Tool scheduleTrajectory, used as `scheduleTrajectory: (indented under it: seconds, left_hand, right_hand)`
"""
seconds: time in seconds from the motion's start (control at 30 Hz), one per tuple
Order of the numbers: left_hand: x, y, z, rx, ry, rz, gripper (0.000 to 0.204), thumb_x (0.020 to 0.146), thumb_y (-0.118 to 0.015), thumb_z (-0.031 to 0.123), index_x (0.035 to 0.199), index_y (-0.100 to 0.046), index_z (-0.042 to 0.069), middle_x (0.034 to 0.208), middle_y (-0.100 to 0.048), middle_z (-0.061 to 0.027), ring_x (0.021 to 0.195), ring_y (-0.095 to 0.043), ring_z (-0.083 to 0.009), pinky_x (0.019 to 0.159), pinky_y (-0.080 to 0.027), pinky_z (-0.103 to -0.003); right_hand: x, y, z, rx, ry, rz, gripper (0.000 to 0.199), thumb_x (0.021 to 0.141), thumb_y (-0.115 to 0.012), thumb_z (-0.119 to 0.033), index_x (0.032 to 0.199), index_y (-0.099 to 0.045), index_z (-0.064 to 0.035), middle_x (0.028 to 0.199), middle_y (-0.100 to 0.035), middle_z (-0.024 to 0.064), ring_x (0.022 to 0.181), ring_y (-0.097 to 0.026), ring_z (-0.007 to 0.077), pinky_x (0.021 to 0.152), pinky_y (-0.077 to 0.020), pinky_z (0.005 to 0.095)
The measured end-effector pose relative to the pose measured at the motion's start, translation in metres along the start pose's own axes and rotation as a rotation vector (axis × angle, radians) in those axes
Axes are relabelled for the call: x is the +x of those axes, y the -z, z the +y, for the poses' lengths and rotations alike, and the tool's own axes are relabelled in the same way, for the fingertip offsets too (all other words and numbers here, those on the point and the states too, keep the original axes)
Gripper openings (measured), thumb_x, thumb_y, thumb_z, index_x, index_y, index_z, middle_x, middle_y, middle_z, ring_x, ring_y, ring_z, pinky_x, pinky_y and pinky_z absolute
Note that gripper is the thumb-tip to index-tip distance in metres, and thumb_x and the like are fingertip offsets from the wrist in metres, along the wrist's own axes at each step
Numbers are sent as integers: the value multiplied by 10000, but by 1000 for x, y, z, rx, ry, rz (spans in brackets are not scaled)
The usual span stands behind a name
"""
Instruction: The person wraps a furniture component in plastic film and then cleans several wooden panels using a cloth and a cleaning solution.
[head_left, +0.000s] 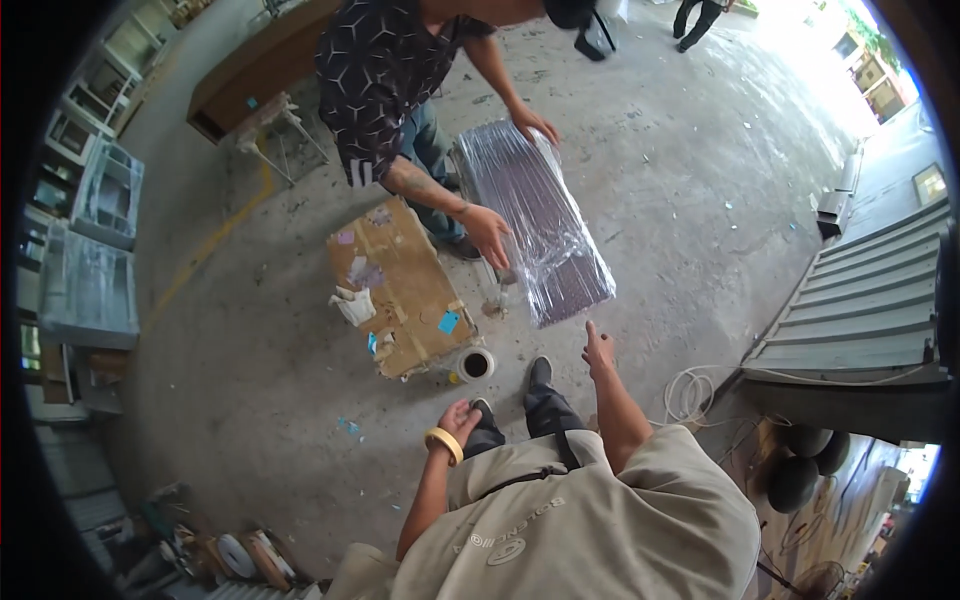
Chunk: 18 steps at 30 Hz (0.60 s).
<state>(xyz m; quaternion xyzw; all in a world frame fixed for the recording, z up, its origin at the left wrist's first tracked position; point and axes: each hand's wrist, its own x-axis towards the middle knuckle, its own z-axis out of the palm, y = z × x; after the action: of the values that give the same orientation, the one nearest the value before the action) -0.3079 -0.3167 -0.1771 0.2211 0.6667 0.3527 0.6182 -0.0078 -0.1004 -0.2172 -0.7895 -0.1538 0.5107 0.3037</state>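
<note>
"So where's the panel [528, 215]?"

"Right of the cardboard [400, 265], one short end facing the person. What carries it is mostly hidden."

"How would it handle?"

"Stiff and fairly heavy, I'd judge, and too long to be easy for one person. The film [553, 252] around it is shiny and wrinkled, so probably slippery, and the corners look the likeliest part to get knocked. I'd take it from beneath the two short ends, not by the wrap."

"And the grips?"

"The right grip [599, 350] holds nothing; its fingers are loosely apart, the forefinger stretched toward the panel's near end without touching. The left grip [461, 418] is bent in near the thigh, and I can't tell whether it pinches anything. A roll of tape [450, 441] rings that wrist. The co-worker [372, 85] has one hand [488, 236] by the panel's left edge and the other hand [536, 124] by its far right corner."

"Any labels?"

"None I can make out on the panel. A blue tag [448, 322] lies by the cardboard's near right corner, too small to read. The tan shirt [590, 530] has print on its front."
</note>
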Motion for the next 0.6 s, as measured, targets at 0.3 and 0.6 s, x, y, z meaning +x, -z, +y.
scheduleTrajectory:
  seconds: [0.3, 0.6]
  left_hand:
    - [-12, -22, 0, 389, 68, 181, 803, 778, -715, 455, 1368, -376, 28, 1323, -494, -206, 1113, -577, -300, 925, -471, -384]
    - [52, -62, 37, 840, -260, 68, 902, 732, -729, 467, 1396, -341, -6, 1436, -311, -273, 1355, -292, -359, 1100, -277, -394]
  right_hand:
    - [45, -38, -17, -525, 607, 132, 968, 794, -665, -381, 1392, -96, 126, 1363, -356, 339, 1232, -424, 443, 1033, -351, 415]
    - [53, -1, -10, -911, 509, -428, 876, 810, -624, -455, 1414, -199, 15, 1252, -524, 272, 1164, -508, 404, 996, -405, 433]
